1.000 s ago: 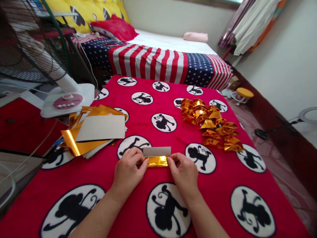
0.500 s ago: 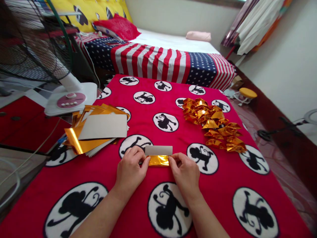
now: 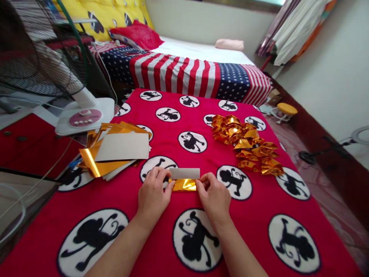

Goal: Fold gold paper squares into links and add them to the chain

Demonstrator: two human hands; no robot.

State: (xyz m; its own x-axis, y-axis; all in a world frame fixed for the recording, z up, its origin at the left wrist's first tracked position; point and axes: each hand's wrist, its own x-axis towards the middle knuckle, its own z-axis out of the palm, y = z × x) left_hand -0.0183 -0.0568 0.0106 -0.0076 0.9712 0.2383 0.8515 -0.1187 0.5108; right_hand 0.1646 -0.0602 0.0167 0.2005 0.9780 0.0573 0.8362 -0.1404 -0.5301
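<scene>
A sheet of gold foil paper lies before me on the red cloth, its near part folded over gold side up and a grey-white strip showing along the far side. My left hand pinches its left end between thumb and fingers. At the opposite end, the thumb and fingers of my right hand close on the right edge. To the left is a fanned stack of gold and white paper sheets. Several folded gold foil pieces sit in a cluster at the right.
The table has a red cloth with monkey prints. A white-based fan stands at the left edge. Beyond is a bed with a striped and starred cover. A yellow stool is on the floor at right.
Both hands keep their grip on the folded gold paper and have barely moved. The whole view has shifted slightly.
</scene>
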